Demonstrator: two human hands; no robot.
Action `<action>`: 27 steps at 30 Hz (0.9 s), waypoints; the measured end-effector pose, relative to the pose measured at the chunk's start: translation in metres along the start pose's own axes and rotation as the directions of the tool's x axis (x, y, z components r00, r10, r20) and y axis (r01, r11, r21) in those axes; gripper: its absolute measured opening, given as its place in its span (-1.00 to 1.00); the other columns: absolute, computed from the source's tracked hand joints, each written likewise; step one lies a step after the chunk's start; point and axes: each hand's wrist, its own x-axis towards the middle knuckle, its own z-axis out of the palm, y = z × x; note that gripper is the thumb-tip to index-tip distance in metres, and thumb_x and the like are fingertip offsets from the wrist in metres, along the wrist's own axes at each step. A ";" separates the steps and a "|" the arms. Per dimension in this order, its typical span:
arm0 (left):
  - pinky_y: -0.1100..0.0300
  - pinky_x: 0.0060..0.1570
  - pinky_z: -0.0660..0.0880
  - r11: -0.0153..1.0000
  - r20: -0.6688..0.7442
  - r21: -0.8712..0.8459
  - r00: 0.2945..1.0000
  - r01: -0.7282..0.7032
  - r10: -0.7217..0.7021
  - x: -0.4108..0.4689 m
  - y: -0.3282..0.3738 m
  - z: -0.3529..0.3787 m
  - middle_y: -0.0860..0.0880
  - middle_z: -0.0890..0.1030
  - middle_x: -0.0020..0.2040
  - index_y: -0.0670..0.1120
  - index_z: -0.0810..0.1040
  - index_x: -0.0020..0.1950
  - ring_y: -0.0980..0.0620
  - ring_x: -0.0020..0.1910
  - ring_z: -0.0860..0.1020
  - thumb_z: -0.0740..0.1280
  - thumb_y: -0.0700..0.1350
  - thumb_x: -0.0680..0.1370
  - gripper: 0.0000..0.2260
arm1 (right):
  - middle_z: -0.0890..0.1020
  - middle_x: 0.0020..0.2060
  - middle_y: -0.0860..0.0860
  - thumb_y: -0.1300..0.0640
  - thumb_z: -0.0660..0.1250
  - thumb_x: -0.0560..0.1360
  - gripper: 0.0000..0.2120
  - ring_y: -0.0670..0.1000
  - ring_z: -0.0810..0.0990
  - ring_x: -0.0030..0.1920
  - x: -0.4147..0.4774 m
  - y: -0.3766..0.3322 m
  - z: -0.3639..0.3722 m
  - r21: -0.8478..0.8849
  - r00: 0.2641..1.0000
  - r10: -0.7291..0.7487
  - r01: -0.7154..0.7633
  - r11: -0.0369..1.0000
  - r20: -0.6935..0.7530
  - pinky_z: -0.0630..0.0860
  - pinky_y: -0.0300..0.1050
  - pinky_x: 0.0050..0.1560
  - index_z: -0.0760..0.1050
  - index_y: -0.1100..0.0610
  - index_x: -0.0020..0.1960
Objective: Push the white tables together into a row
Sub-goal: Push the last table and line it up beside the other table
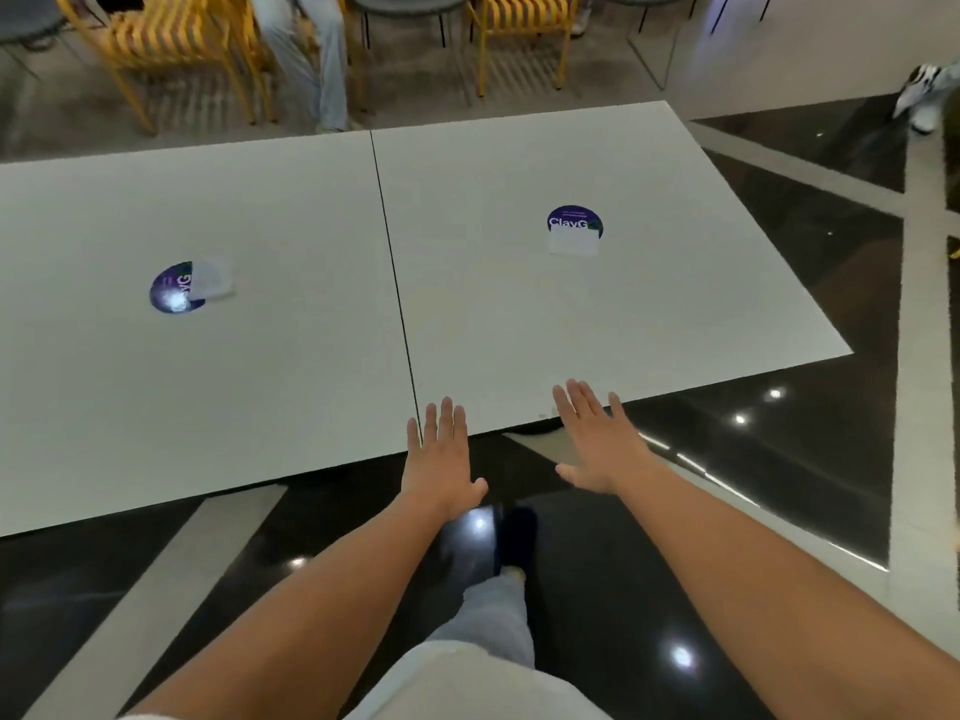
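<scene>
Two white square tables stand side by side with only a thin dark seam between them. The left table (260, 366) and the right table (675, 304) each carry a round purple sticker partly covered by white paper. My left hand (441, 462) is flat and open, fingertips over the right table's near edge close to the seam. My right hand (602, 441) is open too, fingers spread, fingertips over the same near edge further right. Neither hand grips anything.
Yellow slatted chairs (171, 39) and grey chairs (410, 2) stand beyond the tables, with a seated person's legs (317, 59) between them. Another person's shoe (922, 96) shows at the far right. Glossy dark floor (779, 459) with pale stripes lies around me.
</scene>
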 end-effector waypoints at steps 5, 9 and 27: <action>-0.26 0.52 -0.16 0.998 -0.015 -0.036 0.999 0.048 -0.049 0.047 0.029 0.006 -0.23 -0.33 0.58 -0.20 -0.35 0.56 -0.27 0.56 -0.30 0.21 0.23 0.55 -0.07 | -0.25 0.58 0.17 -0.19 0.27 0.53 0.02 0.15 -0.25 0.58 0.038 0.056 0.003 -0.049 1.000 -0.023 0.023 0.999 0.011 -0.15 0.23 0.53 -0.42 0.17 0.56; -0.26 0.51 -0.19 0.995 0.017 -0.060 0.997 0.082 -0.081 0.081 0.053 0.009 -0.22 -0.37 0.57 -0.18 -0.36 0.56 -0.27 0.54 -0.34 0.22 0.22 0.56 -0.07 | -0.27 0.58 0.17 -0.17 0.29 0.53 0.03 0.16 -0.26 0.58 0.061 0.109 0.013 -0.082 0.998 -0.012 0.016 0.996 0.056 -0.17 0.23 0.52 -0.44 0.16 0.55; -0.27 0.50 -0.23 0.840 0.143 -0.307 0.895 0.447 -0.424 0.128 0.148 0.024 -0.19 -0.44 0.54 -0.15 -0.44 0.53 -0.24 0.52 -0.41 0.14 0.42 0.48 0.03 | -0.30 0.56 0.23 -0.22 0.35 0.48 0.10 0.22 -0.26 0.57 0.094 0.243 0.058 -0.065 0.983 -0.044 0.057 0.996 0.179 -0.01 0.29 0.53 -0.42 0.16 0.55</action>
